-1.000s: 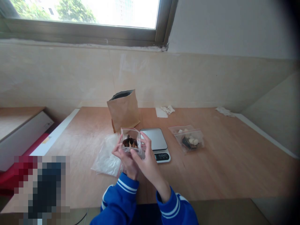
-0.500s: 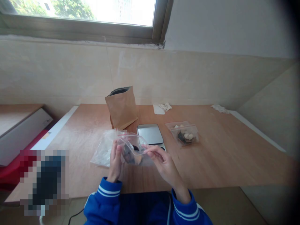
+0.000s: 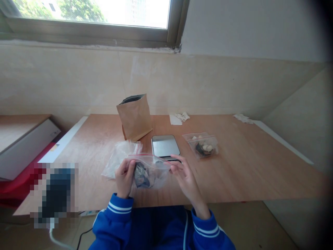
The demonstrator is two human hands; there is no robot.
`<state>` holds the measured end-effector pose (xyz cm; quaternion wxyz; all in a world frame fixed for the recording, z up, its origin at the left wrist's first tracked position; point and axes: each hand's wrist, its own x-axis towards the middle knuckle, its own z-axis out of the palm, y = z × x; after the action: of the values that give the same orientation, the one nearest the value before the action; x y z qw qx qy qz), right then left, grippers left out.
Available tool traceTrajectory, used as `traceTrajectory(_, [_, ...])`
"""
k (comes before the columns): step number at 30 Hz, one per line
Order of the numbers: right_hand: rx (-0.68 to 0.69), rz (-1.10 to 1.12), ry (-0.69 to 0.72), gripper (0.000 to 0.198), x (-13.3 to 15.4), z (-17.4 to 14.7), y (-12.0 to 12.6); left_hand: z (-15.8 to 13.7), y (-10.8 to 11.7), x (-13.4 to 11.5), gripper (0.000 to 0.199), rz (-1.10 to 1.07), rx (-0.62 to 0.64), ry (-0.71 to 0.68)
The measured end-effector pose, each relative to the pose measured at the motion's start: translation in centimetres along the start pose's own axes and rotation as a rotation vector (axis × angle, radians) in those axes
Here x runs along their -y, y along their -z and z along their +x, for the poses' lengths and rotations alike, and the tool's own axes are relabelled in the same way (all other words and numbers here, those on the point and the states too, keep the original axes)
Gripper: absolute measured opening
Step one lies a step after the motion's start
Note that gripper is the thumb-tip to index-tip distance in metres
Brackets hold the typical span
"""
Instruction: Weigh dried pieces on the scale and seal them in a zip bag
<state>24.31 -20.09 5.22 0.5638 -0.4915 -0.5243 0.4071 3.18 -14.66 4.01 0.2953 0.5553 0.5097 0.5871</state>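
A clear zip-lock bag (image 3: 158,175) with a red-edged top hangs between my two hands, with dark and pale pieces inside that I cannot name. My left hand (image 3: 125,177) grips its upper left corner, thumb in front. At the upper right corner, my right hand (image 3: 183,175) pinches the zip edge between thumb and fingers. Just beyond the bag lies a flat kitchen scale (image 3: 165,146) with a silver plate, its front edge partly hidden by the bag and my right hand. Empty-looking clear plastic bags (image 3: 116,156) lie behind my left hand.
An open brown kraft pouch (image 3: 135,118) stands behind the scale. To the right lies another filled zip-lock bag (image 3: 204,146) with pale and dark pieces. Crumpled white tissue (image 3: 182,117) and a second tissue (image 3: 243,118) rest at the table's (image 3: 247,166) back.
The bag's mouth, gaping before, is now drawn straight and flat between my hands. My left hand has shifted slightly left, and my right hand's fingers have spread more.
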Motion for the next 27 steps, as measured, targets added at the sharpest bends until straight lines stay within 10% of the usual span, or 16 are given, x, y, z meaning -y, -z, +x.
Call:
traceTrajectory(4, [0.055, 0.149, -0.081, 0.04, -0.7, -0.4, -1.0, -1.4, -1.3, 0.0, 0.034, -0.083, -0.006, 0.035])
traceTrajectory(13, [-0.282, 0.011, -0.016, 0.033, -3.0, 0.0, -0.2, -2.2, -3.3, 0.1, 0.031, -0.25, 0.054, 0.214])
traceTrajectory(27, [-0.254, -0.105, -0.024, 0.036, -5.6, 0.4, 0.7, -2.4, -4.1, 1.2, 0.031, -0.198, 0.043, 0.28])
